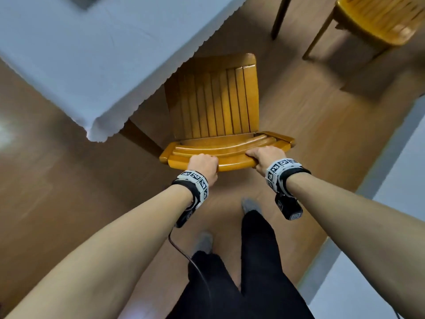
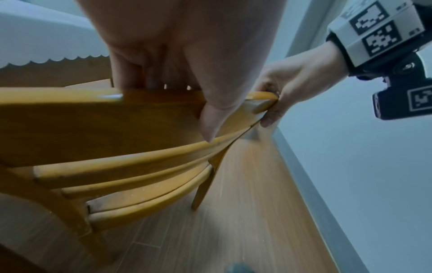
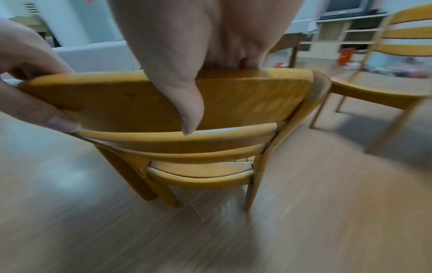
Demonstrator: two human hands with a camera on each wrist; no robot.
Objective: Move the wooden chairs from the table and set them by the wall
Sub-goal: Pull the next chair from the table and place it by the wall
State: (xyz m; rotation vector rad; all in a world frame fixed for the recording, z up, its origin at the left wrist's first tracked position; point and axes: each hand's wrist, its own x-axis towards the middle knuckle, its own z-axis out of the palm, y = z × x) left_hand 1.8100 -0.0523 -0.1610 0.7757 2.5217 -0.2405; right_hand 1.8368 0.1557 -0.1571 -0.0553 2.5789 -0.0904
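A yellow wooden chair (image 1: 213,104) with a slatted seat stands at the corner of the table (image 1: 69,54), its seat partly under the white cloth. Both my hands grip its top back rail (image 1: 230,164). My left hand (image 1: 203,163) holds the rail's left part, fingers over the top and thumb behind, as the left wrist view shows on the rail (image 2: 93,120). My right hand (image 1: 264,157) grips the right part; in the right wrist view its thumb presses the rail's back (image 3: 245,99). A second wooden chair (image 1: 377,21) stands at the far right.
The white wall (image 1: 395,203) with a grey skirting board runs along my right, close to the chair. Wooden floor (image 1: 57,180) spreads to the left and behind. My feet in grey socks (image 1: 250,204) are just behind the chair. Shelving (image 3: 339,35) stands in the far background.
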